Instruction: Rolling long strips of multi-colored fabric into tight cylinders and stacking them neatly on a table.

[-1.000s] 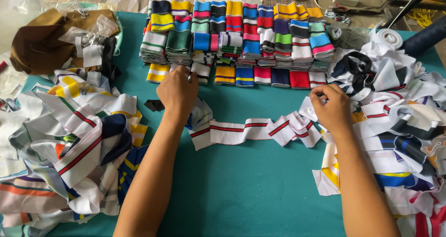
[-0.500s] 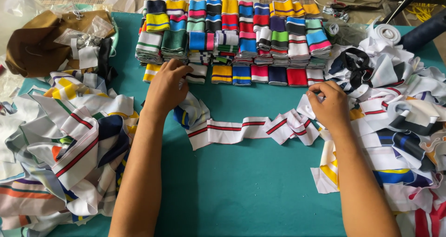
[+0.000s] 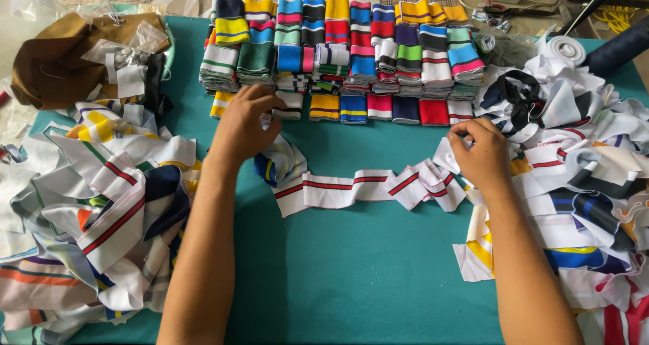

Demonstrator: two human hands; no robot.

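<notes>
Strip point(image 3: 351, 186) of white rib with red-black stripes — lies across our teal table point(image 3: 351, 277), between both hands. Left hand point(image 3: 245, 125) curls shut on its blue-yellow end by the stacks point(image 3: 338, 47); right hand point(image 3: 481, 154) pinches the other end beside the loose pile point(image 3: 581, 156). We judge it best pulled flat, edges even — no twist.

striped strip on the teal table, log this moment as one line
left hand: on strip end, by folded stacks | right hand: pinching other end | white red-striped strip: flat on teal table
</notes>
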